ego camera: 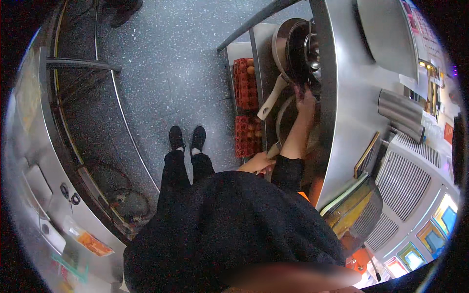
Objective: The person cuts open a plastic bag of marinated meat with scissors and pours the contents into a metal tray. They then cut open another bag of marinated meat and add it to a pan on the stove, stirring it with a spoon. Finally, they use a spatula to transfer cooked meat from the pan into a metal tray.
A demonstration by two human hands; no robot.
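My right hand (306, 99) reaches into the lower shelf of a steel counter, its fingers at the near edge of a stack of dark frying pans (297, 47). Whether those fingers grip a rim is blurred. A cream pan handle (272, 98) sticks out from the stack towards the aisle. Nearer my body, my left hand (261, 162) is closed around the pale handle (274, 150) of a second pan (287, 119), partly hidden by my right forearm. Shiny steel bowls or ladles (313, 60) lie beside the stacked pans.
Red egg trays (245, 86) with eggs sit on a low shelf left of the pans. The steel counter top (351, 91) overhangs on the right, with a steel cylinder (400, 106) on it. Another counter on the left carries scissors (69, 195). A person's shoe (124, 13) shows at the top.
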